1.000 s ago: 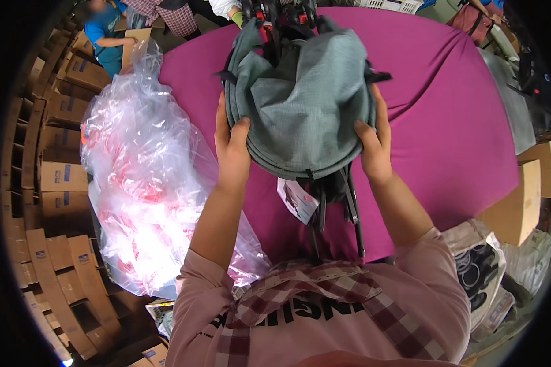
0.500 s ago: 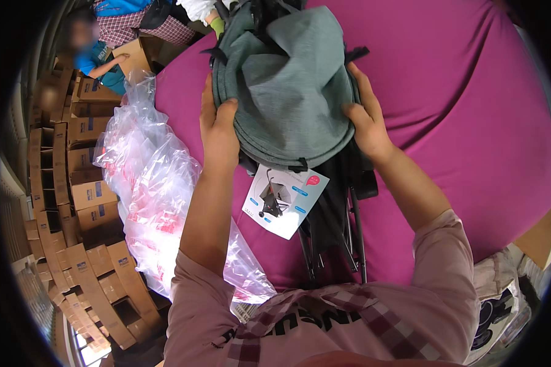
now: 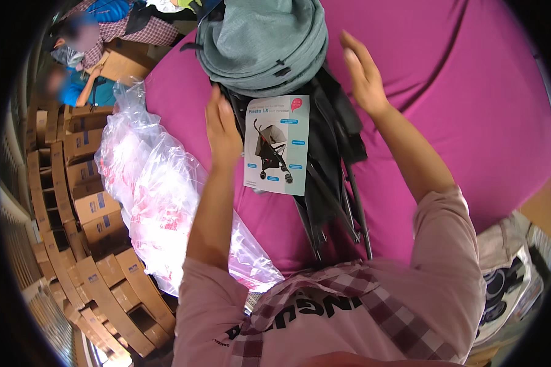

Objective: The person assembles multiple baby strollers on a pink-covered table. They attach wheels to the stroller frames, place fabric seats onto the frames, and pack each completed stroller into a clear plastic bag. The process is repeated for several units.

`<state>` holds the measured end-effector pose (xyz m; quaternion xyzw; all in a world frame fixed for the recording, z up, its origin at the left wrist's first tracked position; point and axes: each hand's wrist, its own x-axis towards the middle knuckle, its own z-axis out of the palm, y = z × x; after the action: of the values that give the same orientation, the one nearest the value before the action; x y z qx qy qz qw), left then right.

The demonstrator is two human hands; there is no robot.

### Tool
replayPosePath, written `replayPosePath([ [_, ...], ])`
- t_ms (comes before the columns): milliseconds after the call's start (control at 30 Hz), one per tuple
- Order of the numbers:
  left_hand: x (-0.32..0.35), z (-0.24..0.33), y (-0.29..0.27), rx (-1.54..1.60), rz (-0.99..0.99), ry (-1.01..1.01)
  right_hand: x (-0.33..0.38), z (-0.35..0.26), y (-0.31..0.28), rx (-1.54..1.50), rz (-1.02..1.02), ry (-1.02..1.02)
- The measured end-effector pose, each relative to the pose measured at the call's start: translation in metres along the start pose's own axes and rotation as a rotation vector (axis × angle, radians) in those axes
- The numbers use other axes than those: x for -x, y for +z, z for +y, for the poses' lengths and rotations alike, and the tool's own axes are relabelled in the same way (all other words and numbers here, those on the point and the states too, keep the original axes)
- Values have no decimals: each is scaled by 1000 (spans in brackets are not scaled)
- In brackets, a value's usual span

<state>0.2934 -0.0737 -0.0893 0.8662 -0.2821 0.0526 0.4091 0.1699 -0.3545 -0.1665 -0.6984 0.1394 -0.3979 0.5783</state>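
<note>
A folded stroller lies on a magenta cloth-covered table, its grey-green canopy (image 3: 263, 46) at the far end and its black fabric and frame (image 3: 327, 189) running toward me. A printed card (image 3: 275, 147) with a stroller picture hangs flat against its left side, below the canopy. My left hand (image 3: 223, 128) is beside the card and the canopy's lower left edge, fingers stretched out. Off to the right of the canopy, my right hand (image 3: 364, 76) is held apart from it, fingers extended, with nothing in it.
Clear plastic wrap (image 3: 159, 189) with red print is heaped along the table's left side. Beyond it stand many stacked cardboard boxes (image 3: 98, 208). Two people are at the upper left, one near an open carton (image 3: 128, 61). A white bag (image 3: 505, 293) sits at the lower right.
Both hands have let go of the canopy and opened. The canopy now sits farther up and left, and the card lies straighter and more fully in view.
</note>
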Motion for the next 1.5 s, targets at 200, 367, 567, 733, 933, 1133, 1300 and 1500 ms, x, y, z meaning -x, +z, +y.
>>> replayPosePath([
  [200,251,55,-31,-165,-202,208,315,-40,-151,264,77,961],
  [367,354,81,-20,39,-891,740,449,-141,-106,-148,-93,1260],
  [567,415,63,-9,-417,-1157,913,447,-255,-127,603,-283,585],
  [733,427,58,-22,-457,-1197,766,531,-334,-241,852,-10,582],
  [933,431,120,-40,-170,-1061,471,615,-352,-378,1393,593,628],
  [1133,464,231,26,78,-994,538,595,-323,-524,1600,404,656],
  [1300,489,296,40,71,-1050,525,571,-297,-561,1484,24,722],
  [1500,506,269,19,-23,-1037,333,515,-313,-528,1019,392,586],
])
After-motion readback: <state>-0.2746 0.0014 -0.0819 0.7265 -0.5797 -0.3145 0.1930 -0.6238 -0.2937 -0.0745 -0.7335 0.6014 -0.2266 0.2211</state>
